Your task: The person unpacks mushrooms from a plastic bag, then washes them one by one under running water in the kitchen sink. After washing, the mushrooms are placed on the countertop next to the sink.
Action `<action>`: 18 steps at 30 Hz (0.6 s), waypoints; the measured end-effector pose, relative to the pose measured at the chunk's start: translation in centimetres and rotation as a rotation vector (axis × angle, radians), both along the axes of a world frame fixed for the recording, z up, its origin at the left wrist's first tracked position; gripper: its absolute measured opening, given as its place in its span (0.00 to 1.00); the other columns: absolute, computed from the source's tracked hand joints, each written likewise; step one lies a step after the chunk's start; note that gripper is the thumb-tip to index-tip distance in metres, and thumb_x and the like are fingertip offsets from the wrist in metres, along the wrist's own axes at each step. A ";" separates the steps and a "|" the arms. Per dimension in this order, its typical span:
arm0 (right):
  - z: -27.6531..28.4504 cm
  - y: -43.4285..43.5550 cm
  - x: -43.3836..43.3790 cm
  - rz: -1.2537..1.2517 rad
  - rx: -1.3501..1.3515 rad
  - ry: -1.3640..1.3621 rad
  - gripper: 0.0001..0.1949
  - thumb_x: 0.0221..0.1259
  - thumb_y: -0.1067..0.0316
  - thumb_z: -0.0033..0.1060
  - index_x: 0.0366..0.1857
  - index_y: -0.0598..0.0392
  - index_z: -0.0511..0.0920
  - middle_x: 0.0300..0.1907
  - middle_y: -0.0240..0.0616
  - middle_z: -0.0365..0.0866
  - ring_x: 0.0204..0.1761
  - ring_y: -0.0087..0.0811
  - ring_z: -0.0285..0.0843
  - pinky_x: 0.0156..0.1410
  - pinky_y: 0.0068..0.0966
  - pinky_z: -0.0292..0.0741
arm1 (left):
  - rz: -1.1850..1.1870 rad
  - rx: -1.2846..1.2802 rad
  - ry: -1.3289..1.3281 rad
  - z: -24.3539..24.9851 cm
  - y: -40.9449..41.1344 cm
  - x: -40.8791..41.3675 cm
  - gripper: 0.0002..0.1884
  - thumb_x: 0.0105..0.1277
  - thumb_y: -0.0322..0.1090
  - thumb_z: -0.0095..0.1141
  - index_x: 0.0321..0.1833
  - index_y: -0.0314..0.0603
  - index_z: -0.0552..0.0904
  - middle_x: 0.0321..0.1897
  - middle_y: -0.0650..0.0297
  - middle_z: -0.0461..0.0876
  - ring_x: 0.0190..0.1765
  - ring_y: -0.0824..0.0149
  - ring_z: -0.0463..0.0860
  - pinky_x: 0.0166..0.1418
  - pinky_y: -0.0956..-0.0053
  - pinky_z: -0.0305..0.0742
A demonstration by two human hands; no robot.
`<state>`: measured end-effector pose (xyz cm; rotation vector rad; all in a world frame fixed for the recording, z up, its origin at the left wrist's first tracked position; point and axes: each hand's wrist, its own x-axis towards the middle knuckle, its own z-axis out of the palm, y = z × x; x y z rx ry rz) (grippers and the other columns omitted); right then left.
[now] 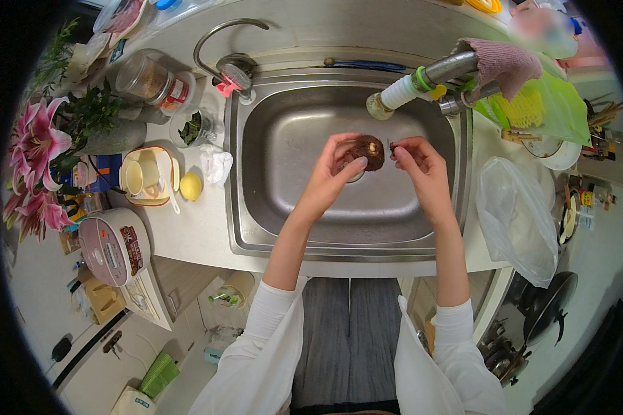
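Over the stainless steel sink, my left hand grips a round, dark brown root vegetable, perhaps a taro. A pale bare spot shows on the side turned toward the right. A short gap away, my right hand pinches a small dark scrap between thumb and fingertips. The scrap is too small to name surely. The sink drain lies below the vegetable and is partly hidden by my left hand.
A pipe-like tap with a white-wrapped spout juts over the sink's back right. A curved slim faucet rises back left. Left counter: a lemon, a cup, a rice cooker. A plastic bag lies right.
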<state>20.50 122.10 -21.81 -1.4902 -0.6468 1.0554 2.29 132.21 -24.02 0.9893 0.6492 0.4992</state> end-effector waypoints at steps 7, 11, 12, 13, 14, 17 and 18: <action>2.0 0.3 0.0 0.080 0.016 -0.123 0.08 0.72 0.69 0.69 0.49 0.58 0.86 0.44 0.29 0.87 0.44 0.19 0.81 0.54 0.21 0.76 | -0.067 -0.006 -0.047 0.6 -0.1 0.6 0.26 0.74 0.31 0.65 0.71 0.40 0.70 0.63 0.58 0.81 0.67 0.67 0.79 0.71 0.68 0.74; 1.8 -0.1 0.9 0.086 0.036 -0.046 0.07 0.70 0.70 0.70 0.47 0.59 0.86 0.43 0.29 0.86 0.42 0.19 0.80 0.52 0.20 0.75 | -0.139 0.034 -0.051 0.8 0.3 0.6 0.24 0.73 0.31 0.65 0.69 0.39 0.72 0.62 0.58 0.81 0.65 0.67 0.80 0.70 0.69 0.75; 1.9 -0.3 1.1 0.082 0.045 -0.054 0.08 0.70 0.70 0.70 0.47 0.59 0.86 0.42 0.29 0.85 0.42 0.19 0.80 0.52 0.19 0.75 | -0.158 0.042 -0.057 0.9 0.3 0.7 0.23 0.73 0.31 0.65 0.68 0.39 0.73 0.62 0.58 0.81 0.65 0.67 0.80 0.69 0.69 0.76; 1.9 -0.4 1.3 0.085 0.031 -0.079 0.07 0.71 0.70 0.69 0.47 0.60 0.86 0.41 0.29 0.84 0.41 0.19 0.79 0.52 0.20 0.75 | -0.178 0.043 -0.052 1.0 0.3 0.7 0.23 0.74 0.32 0.64 0.69 0.39 0.73 0.63 0.59 0.81 0.65 0.68 0.79 0.70 0.69 0.75; 2.0 -0.5 1.5 0.087 0.016 -0.105 0.07 0.71 0.70 0.69 0.46 0.60 0.85 0.41 0.29 0.83 0.41 0.20 0.79 0.52 0.20 0.75 | -0.197 0.044 -0.047 1.0 0.3 0.8 0.23 0.74 0.32 0.63 0.69 0.39 0.73 0.64 0.59 0.80 0.66 0.68 0.78 0.71 0.69 0.74; 2.0 -0.6 1.6 0.076 0.010 -0.182 0.05 0.71 0.71 0.68 0.43 0.61 0.84 0.39 0.30 0.81 0.41 0.21 0.78 0.52 0.21 0.75 | -0.211 0.016 -0.027 1.3 0.1 1.0 0.23 0.75 0.33 0.61 0.70 0.39 0.73 0.64 0.61 0.80 0.67 0.69 0.78 0.71 0.70 0.73; 2.0 -0.6 1.5 0.070 0.015 -0.207 0.05 0.72 0.71 0.67 0.43 0.61 0.84 0.39 0.30 0.80 0.41 0.22 0.78 0.51 0.22 0.75 | -0.207 0.001 -0.019 1.5 0.0 1.0 0.23 0.75 0.33 0.61 0.70 0.40 0.73 0.63 0.61 0.80 0.66 0.69 0.78 0.71 0.70 0.73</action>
